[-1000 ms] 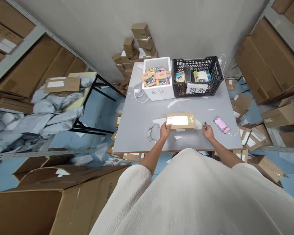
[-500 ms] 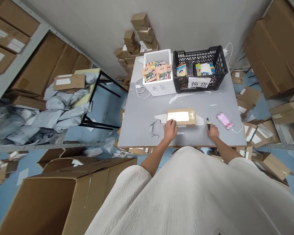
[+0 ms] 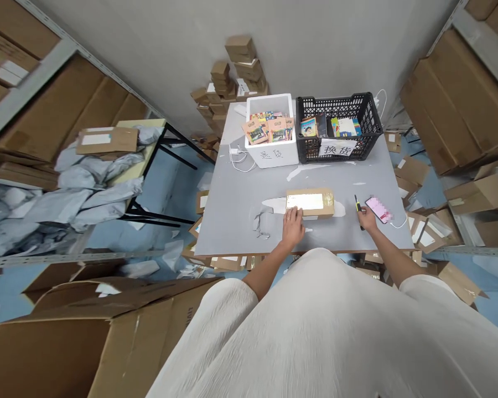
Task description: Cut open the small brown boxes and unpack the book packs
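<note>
A taped brown cardboard box (image 3: 326, 203) with a white label on top lies on the grey table. Over its front left edge rests my left hand (image 3: 292, 225), fingers stretched and slightly apart on the cardboard. My right hand (image 3: 368, 219) is farther right, fingers closed on a yellow-and-black utility knife (image 3: 358, 207). The knife points away from me, low at the tabletop; whether it touches the table I cannot tell. Right beside that hand lies a phone (image 3: 377, 209) with a lit pink screen and a white cable. A crumpled grey plastic scrap (image 3: 259, 222) is left of the box.
At the back of the table (image 3: 232, 221) stand a white foam box (image 3: 275, 155) and a black crate (image 3: 336, 152), both holding booklets. Grey parcels (image 3: 72, 204) cover a side table on the left. A large open carton (image 3: 149, 337) stands near my left side.
The view has shifted slightly. My right hand has moved a little toward the phone with the knife, and more of the knife's handle shows. My left hand stays on the box.
</note>
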The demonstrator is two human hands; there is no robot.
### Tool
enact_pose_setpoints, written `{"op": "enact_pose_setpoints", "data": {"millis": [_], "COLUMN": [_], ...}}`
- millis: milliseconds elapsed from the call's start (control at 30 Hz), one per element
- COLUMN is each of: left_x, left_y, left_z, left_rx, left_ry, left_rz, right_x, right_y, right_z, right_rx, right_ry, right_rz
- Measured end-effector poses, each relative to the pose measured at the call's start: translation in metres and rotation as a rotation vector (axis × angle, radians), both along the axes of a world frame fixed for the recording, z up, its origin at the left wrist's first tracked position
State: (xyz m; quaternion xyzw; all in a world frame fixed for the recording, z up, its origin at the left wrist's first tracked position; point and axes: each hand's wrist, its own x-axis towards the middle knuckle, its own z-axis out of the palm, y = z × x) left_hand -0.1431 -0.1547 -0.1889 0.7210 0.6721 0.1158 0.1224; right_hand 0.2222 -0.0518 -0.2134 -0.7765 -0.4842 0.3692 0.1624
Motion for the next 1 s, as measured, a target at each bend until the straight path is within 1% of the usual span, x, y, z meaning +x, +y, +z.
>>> {"op": "enact_pose_setpoints", "data": {"millis": [33,67,167,233,300,400,500,600,733,1000], "left_x": [0.001,0.002,0.004,0.005,0.005,0.004,0.002,0.0,-0.001,-0.003], "left_y": [-0.001,-0.001,0.001,0.003,0.004,0.003,0.001,0.001,0.001,-0.002], "left_z": [-0.001,-0.002,-0.001,0.0,0.002,0.004,0.004,0.002,0.002,0.005], "left_rx": [0.005,0.007,-0.005,-0.014,-0.01,0.018,0.035,0.034,0.056,0.07], "left_ry": [0.002,0.0,-0.02,-0.039,-0.065,-0.119,-0.168,-0.204,-0.225,-0.225], "left_rz": [-0.004,-0.006,-0.001,0.006,0.009,-0.002,-0.023,-0.035,-0.051,-0.061], "right_x": [-0.003,-0.007,-0.029,-0.051,-0.078,-0.121,-0.159,-0.185,-0.202,-0.21], "right_y": [0.007,0.014,0.033,0.04,0.043,0.042,0.041,0.042,0.044,0.049], "right_z": [0.01,0.021,0.056,0.079,0.098,0.119,0.131,0.137,0.144,0.149], "right_rx": [0.026,0.056,0.184,0.235,0.23,0.232,0.201,0.201,0.209,0.174], "right_ry": [0.056,0.126,0.233,0.227,0.162,-0.125,-0.355,-0.467,-0.557,-0.623], "right_rz": [-0.019,0.004,0.16,0.322,0.538,0.87,1.097,1.235,1.284,1.331]}}
